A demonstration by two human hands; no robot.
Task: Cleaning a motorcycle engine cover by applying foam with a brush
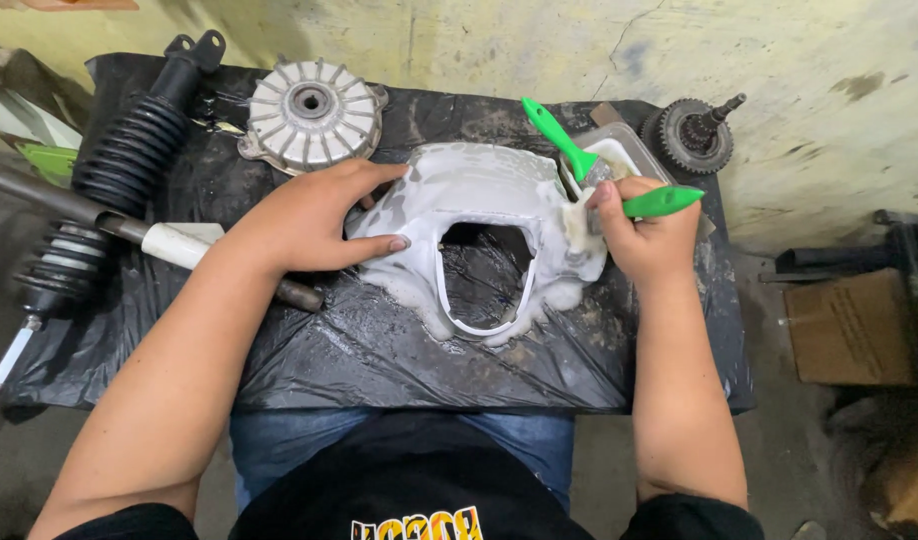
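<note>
Brush [659,203] clenched, cover [479,190] pressed.

a brown cardboard box [854,328] is sitting on the floor at the right, near the table's edge, rectangular, with faint dark print on its side. no labels, signs or screens are showing.

A vehicle repair workshop: black coiled shock absorber [119,180], finned round metal hub [312,115], toothed steel gear on shaft [695,135], plastic-covered tabletop [379,350], stained concrete wall [779,60].
</note>
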